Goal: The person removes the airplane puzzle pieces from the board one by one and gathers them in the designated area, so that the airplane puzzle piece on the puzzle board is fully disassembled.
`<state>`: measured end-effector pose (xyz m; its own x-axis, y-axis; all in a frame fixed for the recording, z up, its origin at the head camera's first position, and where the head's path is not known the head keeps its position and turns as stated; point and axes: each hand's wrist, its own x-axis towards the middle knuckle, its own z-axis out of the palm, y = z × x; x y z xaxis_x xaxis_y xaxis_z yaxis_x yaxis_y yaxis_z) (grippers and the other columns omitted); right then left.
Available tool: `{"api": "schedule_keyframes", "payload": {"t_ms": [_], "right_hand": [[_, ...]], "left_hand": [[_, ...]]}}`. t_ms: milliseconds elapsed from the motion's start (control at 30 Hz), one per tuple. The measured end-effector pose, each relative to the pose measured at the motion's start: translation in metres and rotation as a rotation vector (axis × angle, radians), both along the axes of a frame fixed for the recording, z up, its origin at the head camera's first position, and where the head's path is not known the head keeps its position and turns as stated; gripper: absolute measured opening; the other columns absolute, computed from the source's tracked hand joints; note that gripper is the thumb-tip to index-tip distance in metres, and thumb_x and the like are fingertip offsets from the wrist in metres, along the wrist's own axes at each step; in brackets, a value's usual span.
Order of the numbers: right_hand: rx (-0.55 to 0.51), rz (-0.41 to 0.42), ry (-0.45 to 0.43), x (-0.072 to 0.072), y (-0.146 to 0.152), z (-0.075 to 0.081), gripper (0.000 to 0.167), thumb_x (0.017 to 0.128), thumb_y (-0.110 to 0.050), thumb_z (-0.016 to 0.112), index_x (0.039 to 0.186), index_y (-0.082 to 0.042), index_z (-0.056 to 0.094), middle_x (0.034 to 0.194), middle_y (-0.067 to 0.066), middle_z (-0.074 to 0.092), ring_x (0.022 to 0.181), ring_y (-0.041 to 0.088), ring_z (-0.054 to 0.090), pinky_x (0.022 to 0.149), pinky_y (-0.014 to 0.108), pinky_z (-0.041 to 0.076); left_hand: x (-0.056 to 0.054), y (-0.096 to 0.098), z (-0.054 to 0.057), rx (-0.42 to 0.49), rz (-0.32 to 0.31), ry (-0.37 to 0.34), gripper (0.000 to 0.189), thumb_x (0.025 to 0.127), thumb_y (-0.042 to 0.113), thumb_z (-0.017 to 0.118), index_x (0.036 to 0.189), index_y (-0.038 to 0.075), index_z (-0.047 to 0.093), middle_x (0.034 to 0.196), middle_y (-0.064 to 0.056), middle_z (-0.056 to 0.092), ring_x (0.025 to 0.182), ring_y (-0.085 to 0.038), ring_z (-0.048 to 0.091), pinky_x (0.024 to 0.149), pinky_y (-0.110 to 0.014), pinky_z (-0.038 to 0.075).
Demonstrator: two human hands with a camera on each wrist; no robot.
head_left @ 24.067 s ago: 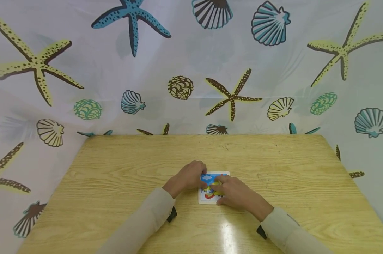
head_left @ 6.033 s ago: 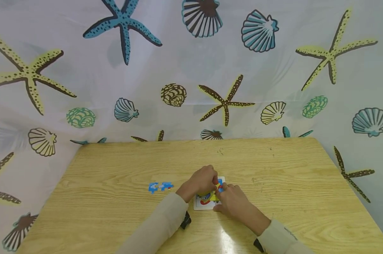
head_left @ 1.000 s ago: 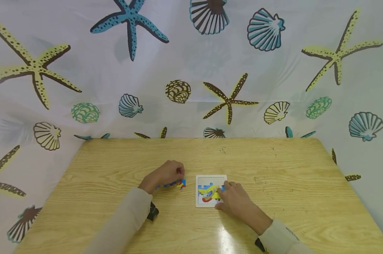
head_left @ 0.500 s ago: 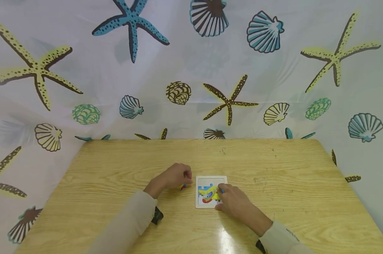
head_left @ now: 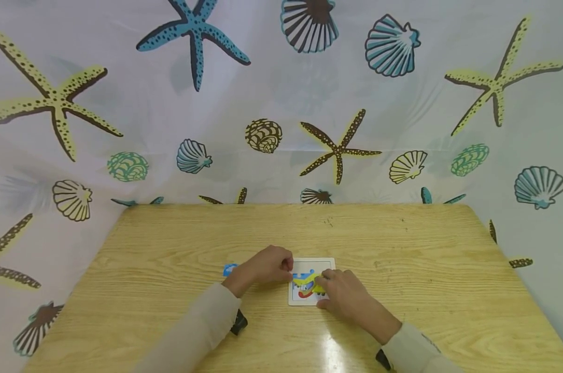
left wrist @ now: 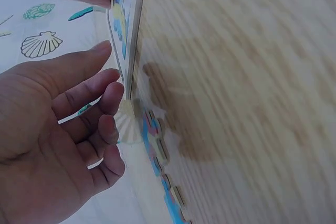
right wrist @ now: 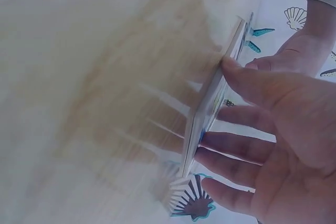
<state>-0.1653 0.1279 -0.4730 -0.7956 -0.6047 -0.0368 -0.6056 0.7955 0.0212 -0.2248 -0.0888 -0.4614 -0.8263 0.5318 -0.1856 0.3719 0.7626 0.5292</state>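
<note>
A white-rimmed jigsaw puzzle tray [head_left: 311, 303] lies mid-table. Its lower part carries yellow airplane pieces [head_left: 306, 285], while the top strip shows bare backing. My right hand [head_left: 349, 296] rests at the tray's right side, thumb at the near edge and fairly straight fingers on the pieces. My left hand [head_left: 265, 265] hovers by the tray's left edge, fingers loosely curled; the left wrist view shows nothing between them. A blue jigsaw piece [head_left: 229, 269] lies left of that hand. Several loose pieces [left wrist: 153, 137] appear in the left wrist view, mostly hidden by my hand in the head view.
The wood-grain table [head_left: 403, 248] extends around the tray on all sides. A pale curtain [head_left: 281, 77] printed with starfish and shells hangs behind it and along both sides.
The tray's picture filled it at first; its top pieces now lie on the table at left. Over the last second my left hand has moved right from those pieces to the tray. My right hand stays.
</note>
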Motion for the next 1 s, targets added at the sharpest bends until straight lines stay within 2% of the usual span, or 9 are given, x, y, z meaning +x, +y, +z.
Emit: {"api": "schedule_keyframes", "payload": {"t_ms": [167,400,667,1000], "right_hand": [[0.047,0.044,0.042,0.0,0.002,0.003,0.05,0.085,-0.048,0.064,0.122,-0.013,0.064,0.116,0.008,0.061,0.1,0.022,0.061,0.08,0.038,0.052],[0.055,0.08,0.081,-0.001,0.003,0.004,0.049,0.085,-0.052,0.062,0.116,-0.013,0.067,0.112,0.007,0.061,0.095,0.022,0.061,0.072,0.035,0.053],[0.076,0.07,0.066,-0.003,0.002,0.001,0.051,0.085,-0.052,0.061,0.118,-0.014,0.066,0.114,0.007,0.061,0.1,0.024,0.061,0.077,0.038,0.053],[0.066,0.064,0.077,-0.002,0.001,0.0,0.05,0.085,-0.052,0.062,0.118,-0.014,0.066,0.114,0.007,0.062,0.103,0.026,0.061,0.082,0.04,0.051]], "left_hand": [[0.001,0.008,0.002,-0.029,-0.001,-0.015,0.019,0.081,0.02,0.075,0.087,0.008,0.062,0.075,0.002,0.053,0.07,-0.013,0.047,0.067,-0.028,0.041],[0.004,0.018,0.004,-0.099,-0.017,0.001,0.029,0.075,0.026,0.081,0.084,0.008,0.061,0.075,0.002,0.051,0.07,-0.013,0.044,0.064,-0.028,0.038],[0.006,0.026,0.001,-0.221,-0.006,0.023,0.038,0.067,0.034,0.085,0.082,0.011,0.059,0.079,0.003,0.05,0.072,-0.013,0.044,0.065,-0.026,0.038],[0.008,0.03,0.003,-0.256,0.042,0.011,0.041,0.065,0.033,0.087,0.083,0.011,0.057,0.08,0.004,0.052,0.075,-0.014,0.047,0.067,-0.027,0.04]]}}
